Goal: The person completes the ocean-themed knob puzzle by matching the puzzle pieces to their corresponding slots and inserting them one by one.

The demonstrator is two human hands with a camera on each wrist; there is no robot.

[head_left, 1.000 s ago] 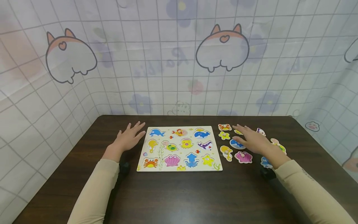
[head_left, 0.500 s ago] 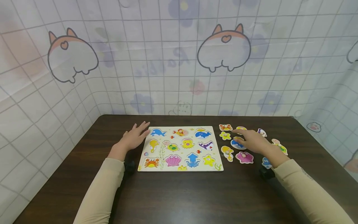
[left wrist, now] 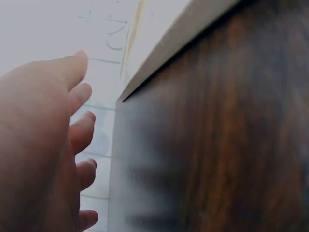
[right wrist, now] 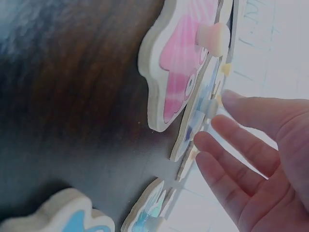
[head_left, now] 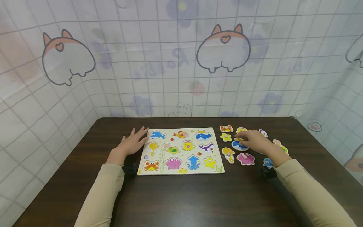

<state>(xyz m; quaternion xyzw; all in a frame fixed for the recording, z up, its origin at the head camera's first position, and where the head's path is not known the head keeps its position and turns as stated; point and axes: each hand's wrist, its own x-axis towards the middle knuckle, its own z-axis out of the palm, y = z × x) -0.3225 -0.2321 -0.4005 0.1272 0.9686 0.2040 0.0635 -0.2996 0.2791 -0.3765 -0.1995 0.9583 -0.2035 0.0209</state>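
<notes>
A pale puzzle board (head_left: pixel 160 154) printed with sea animals lies on the dark table. My left hand (head_left: pixel 129 144) is at its upper left edge with the fingers apart; in the left wrist view the hand (left wrist: pixel 38 140) is beside the board's corner (left wrist: pixel 159 53) and holds nothing. My right hand (head_left: pixel 256 142) hovers over the blue whale piece (head_left: pixel 238 145), among several loose knobbed pieces. In the right wrist view its thumb and fingertips (right wrist: pixel 219 123) are close to a piece's knob, with a gap between them. Whether any fingertip touches is unclear.
Around the right hand lie a crab piece (head_left: pixel 226 128), a star piece (head_left: pixel 226 137), a seahorse piece (head_left: pixel 228 155), a pink shell piece (head_left: pixel 245 159), a turtle piece (head_left: pixel 280 146) and a blue piece (head_left: pixel 267 163). A gridded cloth (head_left: pixel 170 85) hangs behind the table.
My right hand's fingers have drawn in and bent down toward the whale piece. The left hand stays by the board's upper left edge, slightly closer to it than at first.
</notes>
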